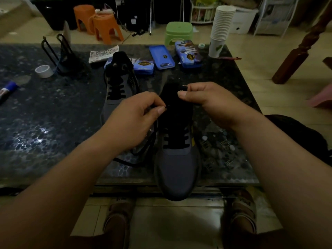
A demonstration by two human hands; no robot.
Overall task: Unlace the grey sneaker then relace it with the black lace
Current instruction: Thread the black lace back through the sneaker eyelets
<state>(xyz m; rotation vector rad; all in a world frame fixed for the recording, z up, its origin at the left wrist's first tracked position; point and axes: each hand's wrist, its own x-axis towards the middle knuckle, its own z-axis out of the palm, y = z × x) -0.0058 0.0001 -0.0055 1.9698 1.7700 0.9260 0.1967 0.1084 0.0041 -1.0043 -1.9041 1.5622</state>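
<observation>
Under both hands: sneaker tongue, indistinct.

Left hand hides part of the black lace; sneaker collar too dark.

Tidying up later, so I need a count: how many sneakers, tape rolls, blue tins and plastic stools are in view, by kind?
Grey sneakers: 2
Tape rolls: 2
Blue tins: 3
Plastic stools: 3
Total: 10
</observation>
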